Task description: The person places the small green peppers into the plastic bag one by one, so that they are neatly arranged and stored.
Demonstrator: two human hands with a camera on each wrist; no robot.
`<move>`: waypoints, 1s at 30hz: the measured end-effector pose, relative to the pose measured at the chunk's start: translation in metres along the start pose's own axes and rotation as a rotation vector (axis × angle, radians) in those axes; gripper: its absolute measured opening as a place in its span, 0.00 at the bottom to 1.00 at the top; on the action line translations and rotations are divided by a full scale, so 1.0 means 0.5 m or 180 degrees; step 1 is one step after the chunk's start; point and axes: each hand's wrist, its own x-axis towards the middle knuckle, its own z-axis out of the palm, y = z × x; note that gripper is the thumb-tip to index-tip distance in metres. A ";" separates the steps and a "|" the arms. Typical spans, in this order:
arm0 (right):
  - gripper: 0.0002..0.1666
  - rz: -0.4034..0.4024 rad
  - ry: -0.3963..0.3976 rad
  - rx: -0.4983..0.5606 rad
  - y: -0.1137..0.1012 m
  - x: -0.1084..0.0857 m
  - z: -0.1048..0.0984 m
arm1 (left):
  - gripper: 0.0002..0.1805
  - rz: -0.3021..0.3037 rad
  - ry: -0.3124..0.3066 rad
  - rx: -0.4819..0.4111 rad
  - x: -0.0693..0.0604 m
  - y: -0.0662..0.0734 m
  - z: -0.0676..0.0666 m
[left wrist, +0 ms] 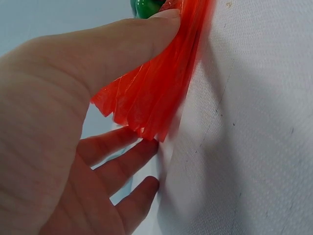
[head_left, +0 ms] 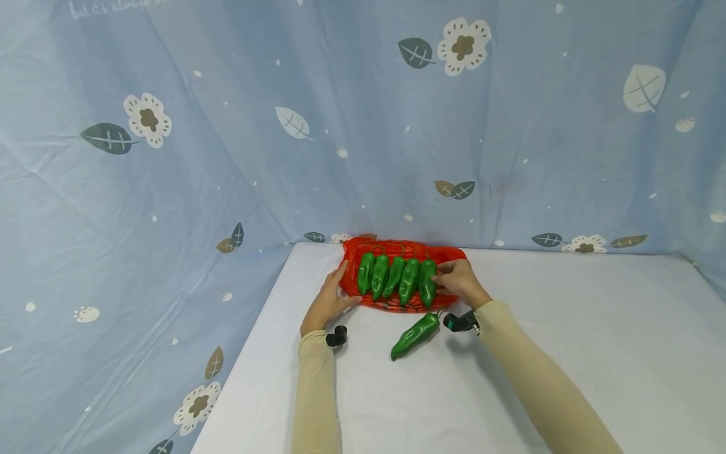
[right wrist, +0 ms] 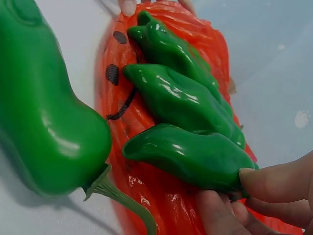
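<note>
A row of several glossy green peppers [head_left: 395, 277] lies side by side on a red plastic bag [head_left: 354, 249]. My right hand [head_left: 458, 280] pinches the rightmost green pepper [right wrist: 188, 154] near its stem end, thumb on top and fingers along its side. At the bag's left end rests my left hand [head_left: 329, 302], thumb and fingers spread wide. In the left wrist view its thumb [left wrist: 132, 41] touches the gathered red plastic, while the index finger is hidden behind the bag. Another green pepper [head_left: 416, 336] lies in front of the bag, large at the left of the right wrist view.
A white-covered table [head_left: 567, 353] carries everything. Behind and to the left hangs a blue curtain [head_left: 363, 126] with leaf and flower prints. The bag lies close to the table's back edge. Small black cameras [head_left: 337, 336] sit on both wrists.
</note>
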 end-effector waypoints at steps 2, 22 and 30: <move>0.32 0.0018 -0.0002 0.0005 0.000 0.000 0.002 | 0.55 0.0007 0.0006 0.0001 0.000 -0.001 0.001; 0.31 0.0080 0.0124 -0.0087 0.003 0.005 0.018 | 0.55 -0.0048 -0.0003 -0.0001 0.004 -0.002 0.003; 0.30 0.0056 0.0152 -0.0158 0.007 0.002 0.019 | 0.55 -0.0055 0.0002 -0.0038 0.002 -0.001 0.002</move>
